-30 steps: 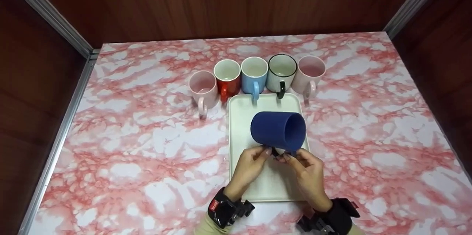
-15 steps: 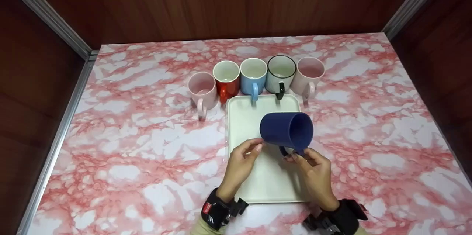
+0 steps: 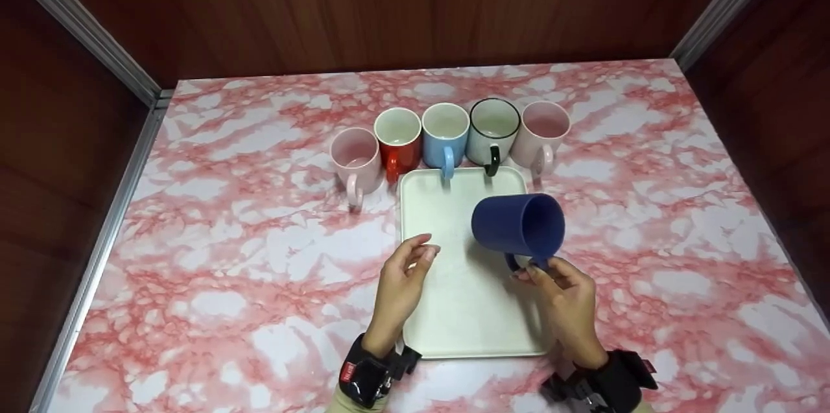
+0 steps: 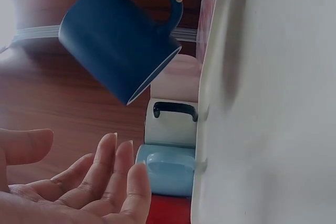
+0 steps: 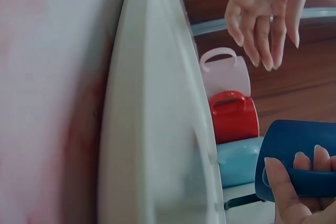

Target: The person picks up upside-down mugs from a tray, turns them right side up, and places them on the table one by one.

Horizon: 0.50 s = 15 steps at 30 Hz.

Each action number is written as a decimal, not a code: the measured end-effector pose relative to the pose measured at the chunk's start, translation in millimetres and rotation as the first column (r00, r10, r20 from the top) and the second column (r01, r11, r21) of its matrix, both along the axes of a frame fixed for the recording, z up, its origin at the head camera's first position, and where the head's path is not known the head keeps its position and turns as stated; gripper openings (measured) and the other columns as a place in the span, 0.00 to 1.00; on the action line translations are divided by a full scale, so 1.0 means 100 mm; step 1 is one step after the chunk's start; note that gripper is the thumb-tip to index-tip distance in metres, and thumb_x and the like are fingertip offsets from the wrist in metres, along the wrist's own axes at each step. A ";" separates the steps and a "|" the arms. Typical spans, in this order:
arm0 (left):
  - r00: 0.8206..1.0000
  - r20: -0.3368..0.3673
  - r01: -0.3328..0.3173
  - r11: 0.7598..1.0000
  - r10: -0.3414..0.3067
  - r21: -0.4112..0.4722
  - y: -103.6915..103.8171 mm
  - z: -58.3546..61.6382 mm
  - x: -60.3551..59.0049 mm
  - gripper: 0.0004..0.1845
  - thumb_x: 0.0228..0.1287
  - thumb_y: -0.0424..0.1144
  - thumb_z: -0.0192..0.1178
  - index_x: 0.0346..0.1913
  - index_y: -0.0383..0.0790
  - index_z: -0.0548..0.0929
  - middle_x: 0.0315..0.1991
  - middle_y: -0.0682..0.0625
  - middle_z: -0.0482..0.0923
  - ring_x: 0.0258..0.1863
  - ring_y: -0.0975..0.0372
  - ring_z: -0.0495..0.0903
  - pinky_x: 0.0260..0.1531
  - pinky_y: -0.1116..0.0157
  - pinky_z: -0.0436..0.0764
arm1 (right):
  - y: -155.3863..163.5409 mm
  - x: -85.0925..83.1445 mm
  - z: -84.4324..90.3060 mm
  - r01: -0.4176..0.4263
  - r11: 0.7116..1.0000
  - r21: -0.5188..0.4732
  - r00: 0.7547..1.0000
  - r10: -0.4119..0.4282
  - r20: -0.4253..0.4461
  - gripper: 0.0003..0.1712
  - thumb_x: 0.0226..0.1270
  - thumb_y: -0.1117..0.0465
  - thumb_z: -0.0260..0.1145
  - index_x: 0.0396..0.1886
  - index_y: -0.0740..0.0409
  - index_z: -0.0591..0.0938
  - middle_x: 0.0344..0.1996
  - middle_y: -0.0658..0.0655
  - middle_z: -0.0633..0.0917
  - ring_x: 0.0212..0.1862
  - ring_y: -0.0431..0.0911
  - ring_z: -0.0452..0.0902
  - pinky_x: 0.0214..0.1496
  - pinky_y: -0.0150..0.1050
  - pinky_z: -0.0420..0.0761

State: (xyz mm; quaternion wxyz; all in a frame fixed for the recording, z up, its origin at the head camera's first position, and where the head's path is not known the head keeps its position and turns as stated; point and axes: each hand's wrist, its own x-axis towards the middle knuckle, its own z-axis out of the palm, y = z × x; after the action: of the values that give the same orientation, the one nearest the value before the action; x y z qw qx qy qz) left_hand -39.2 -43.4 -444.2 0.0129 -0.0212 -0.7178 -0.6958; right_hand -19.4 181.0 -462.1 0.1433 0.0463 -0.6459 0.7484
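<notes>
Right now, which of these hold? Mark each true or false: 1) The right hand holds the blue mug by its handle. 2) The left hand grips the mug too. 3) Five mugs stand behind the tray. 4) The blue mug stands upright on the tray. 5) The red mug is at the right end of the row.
1) True: the right hand pinches the handle of the blue mug.
2) False: the left hand is open and apart from it.
3) True: five mugs line up behind the tray.
4) False: it is tilted, held above the tray.
5) False: the red mug is second from the left.
</notes>
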 end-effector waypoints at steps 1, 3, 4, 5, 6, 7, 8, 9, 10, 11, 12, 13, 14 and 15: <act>1.000 0.005 0.000 1.000 0.000 0.002 -0.01 0.00 0.00 0.16 0.65 0.34 0.53 0.52 0.28 0.74 0.41 0.41 0.80 0.44 0.55 0.77 0.44 0.64 0.74 | 0.04 -0.02 -0.05 -0.016 1.000 -0.009 0.999 0.015 -0.028 0.08 0.58 0.80 0.57 0.35 0.87 0.73 0.25 0.70 0.81 0.31 0.53 0.81 0.39 0.43 0.79; 1.000 0.009 -0.003 1.000 0.003 0.008 -0.03 0.01 0.00 0.16 0.65 0.34 0.53 0.53 0.28 0.74 0.41 0.40 0.80 0.44 0.55 0.77 0.45 0.64 0.73 | 0.07 -0.02 -0.06 0.011 1.000 0.007 1.000 -0.011 -0.001 0.08 0.58 0.80 0.56 0.36 0.86 0.74 0.27 0.71 0.81 0.31 0.55 0.80 0.39 0.44 0.79; 1.000 0.008 -0.005 1.000 0.005 0.006 -0.03 0.01 0.00 0.16 0.65 0.34 0.53 0.53 0.29 0.73 0.41 0.40 0.79 0.44 0.55 0.77 0.45 0.64 0.73 | 0.12 -0.05 -0.15 0.013 1.000 0.012 1.000 -0.013 -0.016 0.08 0.59 0.78 0.57 0.37 0.84 0.74 0.27 0.71 0.81 0.32 0.56 0.80 0.39 0.44 0.79; 1.000 0.009 -0.006 1.000 0.006 0.007 -0.04 0.01 0.00 0.16 0.65 0.34 0.53 0.53 0.29 0.73 0.41 0.40 0.79 0.44 0.55 0.77 0.45 0.64 0.73 | 0.17 -0.06 -0.24 0.014 1.000 0.006 1.000 -0.014 -0.016 0.09 0.59 0.78 0.57 0.37 0.83 0.74 0.28 0.72 0.80 0.32 0.57 0.80 0.40 0.45 0.79; 1.000 0.007 -0.006 1.000 0.006 0.007 -0.04 0.01 0.00 0.16 0.65 0.34 0.53 0.53 0.29 0.73 0.41 0.39 0.79 0.44 0.55 0.77 0.45 0.64 0.73 | 0.22 -0.08 -0.33 0.021 1.000 0.008 1.000 -0.021 -0.012 0.10 0.60 0.76 0.58 0.39 0.82 0.75 0.29 0.72 0.80 0.33 0.57 0.80 0.40 0.45 0.79; 1.000 0.008 -0.007 1.000 0.007 0.002 -0.05 0.01 0.00 0.16 0.66 0.35 0.53 0.53 0.29 0.74 0.41 0.40 0.79 0.44 0.55 0.77 0.44 0.64 0.73 | 0.27 -0.11 -0.43 0.020 1.000 0.000 1.000 -0.020 -0.011 0.10 0.60 0.75 0.59 0.40 0.81 0.75 0.30 0.73 0.80 0.33 0.59 0.80 0.40 0.46 0.79; 1.000 0.007 -0.009 1.000 0.009 0.001 -0.05 0.01 0.00 0.16 0.66 0.35 0.53 0.53 0.29 0.74 0.41 0.40 0.79 0.43 0.55 0.77 0.44 0.64 0.73 | 0.30 -0.11 -0.47 0.043 0.999 0.003 0.999 -0.043 0.016 0.12 0.60 0.74 0.60 0.40 0.81 0.75 0.30 0.74 0.80 0.33 0.60 0.80 0.40 0.48 0.78; 1.000 0.006 -0.011 1.000 0.011 -0.001 -0.05 0.00 0.00 0.16 0.65 0.35 0.53 0.53 0.30 0.74 0.41 0.39 0.79 0.43 0.55 0.77 0.44 0.63 0.73 | 0.35 -0.14 -0.57 0.037 0.999 -0.018 0.999 -0.037 0.002 0.13 0.60 0.73 0.60 0.41 0.81 0.75 0.30 0.75 0.79 0.34 0.61 0.79 0.40 0.48 0.78; 1.000 0.008 -0.014 1.000 0.014 -0.002 -0.05 0.00 0.00 0.16 0.65 0.35 0.53 0.53 0.30 0.74 0.41 0.40 0.80 0.43 0.55 0.77 0.44 0.63 0.73 | 0.40 -0.16 -0.66 0.028 0.999 -0.040 0.999 -0.029 -0.015 0.13 0.60 0.73 0.61 0.42 0.81 0.75 0.30 0.75 0.79 0.34 0.61 0.79 0.40 0.48 0.78; 1.000 0.006 -0.017 1.000 0.017 0.002 -0.05 0.00 0.00 0.16 0.65 0.35 0.53 0.53 0.29 0.74 0.41 0.39 0.80 0.43 0.55 0.77 0.45 0.63 0.73 | 0.42 -0.16 -0.67 0.031 0.997 -0.069 1.000 -0.031 -0.001 0.14 0.60 0.74 0.60 0.42 0.81 0.74 0.30 0.76 0.79 0.34 0.63 0.79 0.40 0.50 0.78; 1.000 0.003 -0.022 1.000 0.022 0.007 -0.06 0.00 0.00 0.15 0.66 0.34 0.53 0.52 0.29 0.74 0.40 0.39 0.80 0.43 0.55 0.77 0.46 0.63 0.73 | 0.43 -0.17 -0.67 0.038 0.996 -0.082 0.999 -0.039 -0.002 0.14 0.59 0.74 0.61 0.42 0.81 0.74 0.30 0.76 0.78 0.34 0.63 0.79 0.40 0.51 0.78; 1.000 -0.001 -0.029 0.999 0.029 0.013 -0.06 0.00 0.00 0.15 0.65 0.34 0.53 0.52 0.29 0.74 0.40 0.40 0.80 0.42 0.55 0.77 0.46 0.62 0.73 | 0.44 -0.18 -0.67 0.040 0.994 -0.099 0.999 -0.040 -0.003 0.14 0.59 0.74 0.60 0.42 0.82 0.74 0.30 0.77 0.78 0.34 0.64 0.79 0.39 0.51 0.78; 0.999 -0.007 -0.039 0.999 0.039 0.021 -0.06 0.00 0.00 0.15 0.66 0.33 0.53 0.52 0.28 0.74 0.40 0.39 0.80 0.42 0.55 0.77 0.46 0.62 0.72 | 0.46 -0.18 -0.67 0.047 0.993 -0.111 0.999 -0.047 0.003 0.14 0.59 0.74 0.61 0.42 0.82 0.74 0.30 0.77 0.78 0.34 0.63 0.79 0.39 0.51 0.78; 0.999 -0.015 -0.050 0.998 0.050 0.031 -0.06 0.00 -0.01 0.15 0.66 0.33 0.53 0.52 0.28 0.74 0.40 0.39 0.80 0.42 0.54 0.77 0.47 0.62 0.72 | 0.47 -0.18 -0.66 0.051 0.991 -0.121 0.999 -0.050 0.011 0.14 0.59 0.74 0.61 0.42 0.82 0.74 0.31 0.77 0.78 0.34 0.63 0.79 0.39 0.52 0.78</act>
State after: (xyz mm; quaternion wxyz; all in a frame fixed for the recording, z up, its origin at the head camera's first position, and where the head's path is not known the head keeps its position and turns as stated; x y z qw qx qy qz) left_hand -39.8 -49.6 -443.9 0.0362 -0.0085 -0.7073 -0.7059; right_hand -37.7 227.8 -528.5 0.1623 0.0180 -0.6008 0.7825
